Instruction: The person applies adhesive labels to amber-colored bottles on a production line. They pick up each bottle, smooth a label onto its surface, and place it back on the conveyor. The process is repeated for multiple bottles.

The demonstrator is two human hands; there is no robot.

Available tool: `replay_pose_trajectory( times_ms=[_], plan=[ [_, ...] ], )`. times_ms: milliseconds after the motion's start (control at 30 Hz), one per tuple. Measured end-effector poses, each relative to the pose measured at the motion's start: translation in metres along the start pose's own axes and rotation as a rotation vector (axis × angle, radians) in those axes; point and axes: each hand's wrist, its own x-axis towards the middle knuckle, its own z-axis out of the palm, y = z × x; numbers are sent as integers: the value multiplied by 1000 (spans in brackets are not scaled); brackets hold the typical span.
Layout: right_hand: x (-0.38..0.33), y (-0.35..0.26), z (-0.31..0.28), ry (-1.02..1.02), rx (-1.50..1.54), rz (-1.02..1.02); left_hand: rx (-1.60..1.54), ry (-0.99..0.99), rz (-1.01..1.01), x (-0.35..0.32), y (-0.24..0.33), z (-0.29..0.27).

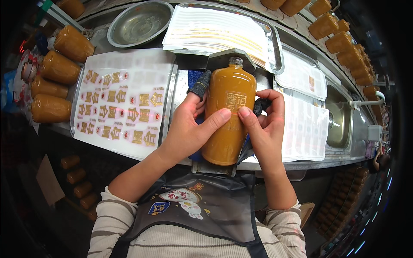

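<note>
1. Straight below my view, at the near edge of the steel counter (301,163), an amber flat-sided bottle (227,116) lies on a grey cradle (223,60), neck pointing away from me; I'd judge the cradle keeps it from rolling.
2. My left hand (189,129) wraps the bottle's left flank, thumb pressed across its face just beside a small gold square label (235,102). It grasps the bottle rather than lying slack.
3. My right hand (264,124) steadies the right flank, its thumb tip (244,112) touching the label's lower corner. Both index fingers wear dark fabric finger sleeves (201,86).
4. Left of the bottle, a sheet of gold labels (120,107) lies flat on a tray, near the left hand.
5. Right of it lie mostly bare backing sheets (303,129), beyond them a sink (340,116).
6. Room is tight: filled bottles (56,69) crowd the far left, another row of bottles (344,43) lines the far right, and a round steel bowl (140,22) sits behind the label sheet.
</note>
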Motion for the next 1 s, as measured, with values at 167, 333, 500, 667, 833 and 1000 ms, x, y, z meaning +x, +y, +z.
replay_pose_trajectory(
  times_ms=[167,333,500,667,833,1000],
  plan=[
    [0,-1,0,-2,10,17,30,-41,-95,-2,6,-2],
    [0,3,0,-1,16,-5,-17,-4,7,0,0,0],
    [4,-1,-11,-6,147,110,7,-54,-48,-2,8,-4],
    [30,18,-60,70,509,303,223,-82,-127,-5,18,-2],
    [22,-11,-52,90,431,263,225,-70,-121,-4,6,-3],
    [-4,-35,-25,-93,-272,-442,220,-2,0,-4,-2,-1]
  ],
)
